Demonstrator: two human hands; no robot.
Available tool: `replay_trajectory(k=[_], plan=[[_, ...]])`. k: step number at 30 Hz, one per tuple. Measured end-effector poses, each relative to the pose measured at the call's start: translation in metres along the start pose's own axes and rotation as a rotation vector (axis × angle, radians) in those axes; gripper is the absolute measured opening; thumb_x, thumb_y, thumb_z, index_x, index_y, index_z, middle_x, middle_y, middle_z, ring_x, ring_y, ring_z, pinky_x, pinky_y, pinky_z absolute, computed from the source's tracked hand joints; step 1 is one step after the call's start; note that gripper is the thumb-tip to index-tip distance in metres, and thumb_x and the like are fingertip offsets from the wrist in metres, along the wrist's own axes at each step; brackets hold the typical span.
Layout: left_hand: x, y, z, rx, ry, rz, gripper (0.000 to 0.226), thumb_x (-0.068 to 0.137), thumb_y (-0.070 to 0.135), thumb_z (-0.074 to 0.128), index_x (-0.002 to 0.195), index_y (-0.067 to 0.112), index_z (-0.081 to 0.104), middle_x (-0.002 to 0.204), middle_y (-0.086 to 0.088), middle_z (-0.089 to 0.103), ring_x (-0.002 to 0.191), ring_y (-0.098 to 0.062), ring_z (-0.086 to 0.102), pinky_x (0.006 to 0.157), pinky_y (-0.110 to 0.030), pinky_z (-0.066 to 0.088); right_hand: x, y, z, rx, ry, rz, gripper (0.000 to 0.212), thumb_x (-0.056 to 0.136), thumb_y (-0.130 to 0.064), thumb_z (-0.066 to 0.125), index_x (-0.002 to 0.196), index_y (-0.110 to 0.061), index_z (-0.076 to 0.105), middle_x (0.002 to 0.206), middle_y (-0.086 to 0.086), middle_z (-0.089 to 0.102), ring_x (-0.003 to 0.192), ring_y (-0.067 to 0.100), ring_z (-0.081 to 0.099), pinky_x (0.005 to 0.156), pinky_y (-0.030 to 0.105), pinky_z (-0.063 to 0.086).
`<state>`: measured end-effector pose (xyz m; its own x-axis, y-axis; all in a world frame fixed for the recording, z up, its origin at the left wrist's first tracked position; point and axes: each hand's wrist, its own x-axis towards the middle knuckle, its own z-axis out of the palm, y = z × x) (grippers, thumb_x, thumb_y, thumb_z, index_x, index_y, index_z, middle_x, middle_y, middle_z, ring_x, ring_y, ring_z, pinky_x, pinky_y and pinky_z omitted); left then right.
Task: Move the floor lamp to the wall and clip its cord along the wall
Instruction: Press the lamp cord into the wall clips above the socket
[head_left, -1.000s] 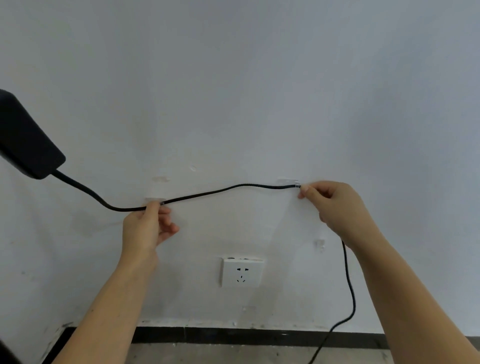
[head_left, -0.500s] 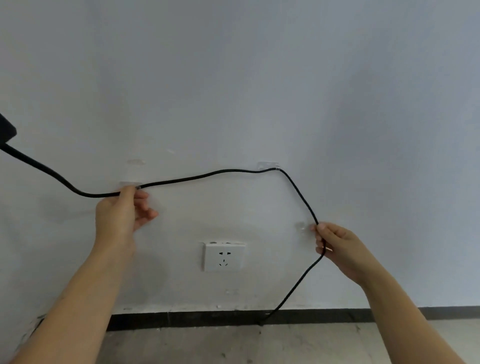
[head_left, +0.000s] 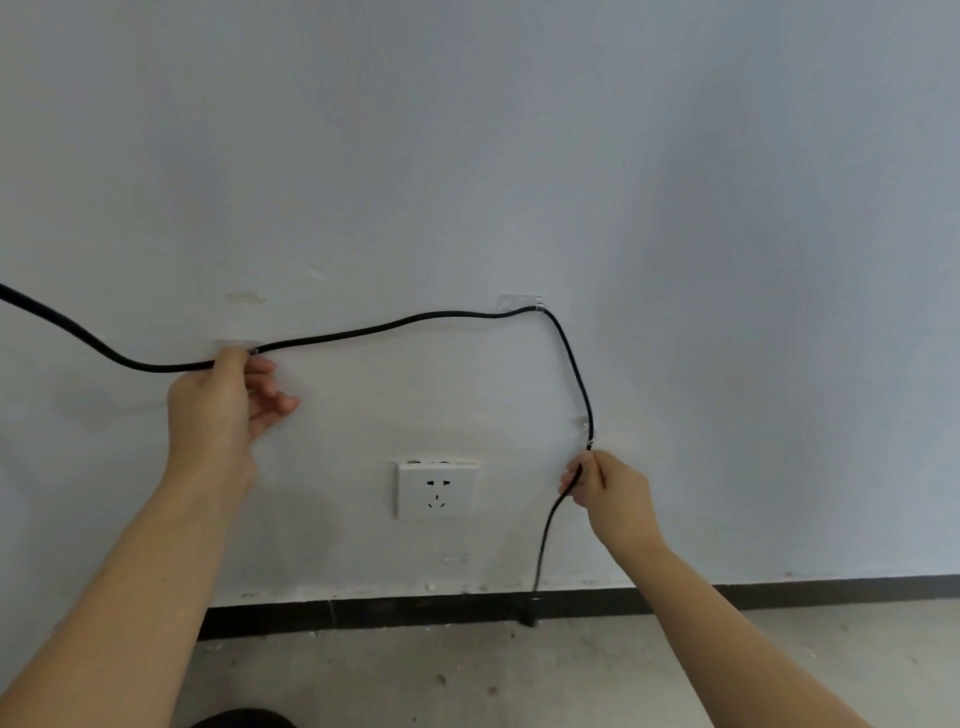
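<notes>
A black cord (head_left: 395, 326) runs along the white wall from the left edge. It passes a clear clip (head_left: 236, 344) on the left, then a clear clip (head_left: 521, 301) at upper right, bends down past a third small clip (head_left: 585, 427) and hangs to the floor. My left hand (head_left: 218, 405) pinches the cord at the left clip. My right hand (head_left: 608, 493) grips the cord just below the third clip. The lamp itself is out of view.
A white wall socket (head_left: 437, 489) sits low between my hands. A black skirting strip (head_left: 363, 610) runs along the wall's foot above a grey concrete floor (head_left: 519, 675). A dark shape (head_left: 239, 719) shows at the bottom edge.
My right hand left the upper right clip, slid down the cord and now holds it below the third clip, so the cord hangs straighter. The view shifted and the lamp's dark part left the frame.
</notes>
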<state>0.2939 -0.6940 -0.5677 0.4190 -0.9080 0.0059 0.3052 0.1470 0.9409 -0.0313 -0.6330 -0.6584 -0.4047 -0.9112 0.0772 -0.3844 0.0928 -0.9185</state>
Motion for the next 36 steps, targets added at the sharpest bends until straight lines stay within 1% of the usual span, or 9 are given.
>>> replay_trajectory(k=[4,10,16,19,23,26,30,34,36], plan=[[0.001,0.0,-0.002,-0.001,-0.009,-0.004,0.025,0.086,0.02,0.048,0.063,0.012,0.055,0.035,0.009,0.049,0.034,-0.01,0.049,0.049,-0.022,0.056,-0.002,-0.008,0.012,0.157,-0.061,0.144,0.027,0.096,-0.015,0.042,0.084,-0.004,0.063,0.079,0.015,0.072,0.071,0.022,0.073,0.066,0.028,0.06],[-0.003,0.002,-0.003,0.001,-0.005,-0.013,0.025,0.085,0.019,0.049,0.062,0.013,0.056,0.038,0.008,0.05,0.042,-0.015,0.049,0.05,-0.026,0.055,-0.016,-0.015,0.037,0.473,-0.378,0.424,0.022,0.094,-0.014,0.053,0.097,0.006,0.063,0.088,0.02,0.072,0.078,0.027,0.074,0.063,0.03,0.062],[-0.004,0.005,-0.001,0.008,-0.005,-0.038,0.026,0.085,0.018,0.049,0.06,0.015,0.057,0.038,0.008,0.051,0.037,-0.013,0.051,0.05,-0.026,0.055,-0.028,0.01,0.086,0.204,-0.569,0.489,0.016,0.09,-0.005,0.057,0.094,0.008,0.065,0.091,0.021,0.07,0.079,0.021,0.072,0.064,0.02,0.06],[-0.004,0.005,-0.001,0.003,-0.009,-0.042,0.027,0.085,0.018,0.049,0.059,0.014,0.058,0.037,0.007,0.05,0.036,-0.013,0.05,0.05,-0.025,0.055,-0.023,0.031,0.106,0.081,-0.514,0.482,0.012,0.089,-0.004,0.058,0.091,0.007,0.064,0.09,0.022,0.069,0.07,0.018,0.07,0.059,0.02,0.06],[-0.005,0.005,0.0,0.006,-0.017,-0.03,0.026,0.086,0.018,0.049,0.062,0.012,0.058,0.036,0.008,0.049,0.038,-0.014,0.05,0.053,-0.027,0.055,-0.017,0.051,0.125,-0.254,-0.539,0.448,0.011,0.085,-0.011,0.061,0.083,-0.001,0.066,0.087,0.02,0.072,0.081,0.028,0.072,0.08,0.038,0.06],[-0.004,0.003,0.001,0.01,-0.011,-0.016,0.027,0.086,0.018,0.049,0.061,0.012,0.058,0.036,0.009,0.049,0.039,-0.014,0.05,0.055,-0.029,0.056,-0.013,0.06,0.131,-0.023,-0.513,0.503,0.014,0.088,-0.008,0.059,0.093,0.003,0.067,0.078,0.015,0.073,0.07,0.021,0.072,0.067,0.03,0.062],[-0.003,0.002,-0.001,0.034,-0.019,0.0,0.026,0.085,0.02,0.049,0.061,0.013,0.058,0.036,0.008,0.049,0.036,-0.013,0.052,0.06,-0.031,0.056,-0.017,0.072,0.132,0.243,-0.379,0.61,0.012,0.09,-0.004,0.057,0.085,-0.002,0.068,0.074,0.013,0.073,0.062,0.014,0.073,0.053,0.019,0.058],[-0.003,0.002,-0.001,0.039,-0.022,0.006,0.026,0.083,0.021,0.05,0.06,0.014,0.058,0.038,0.007,0.051,0.037,-0.015,0.053,0.064,-0.033,0.057,-0.02,0.082,0.139,0.272,-0.235,0.694,0.012,0.09,-0.005,0.057,0.082,-0.002,0.064,0.074,0.014,0.071,0.06,0.016,0.07,0.051,0.02,0.058],[-0.003,0.002,-0.001,0.031,-0.023,0.009,0.026,0.083,0.021,0.05,0.059,0.014,0.058,0.039,0.007,0.051,0.039,-0.015,0.052,0.061,-0.032,0.057,-0.019,0.086,0.14,0.328,-0.169,0.751,0.01,0.09,-0.004,0.057,0.082,0.001,0.061,0.072,0.015,0.068,0.062,0.019,0.068,0.059,0.027,0.059]])
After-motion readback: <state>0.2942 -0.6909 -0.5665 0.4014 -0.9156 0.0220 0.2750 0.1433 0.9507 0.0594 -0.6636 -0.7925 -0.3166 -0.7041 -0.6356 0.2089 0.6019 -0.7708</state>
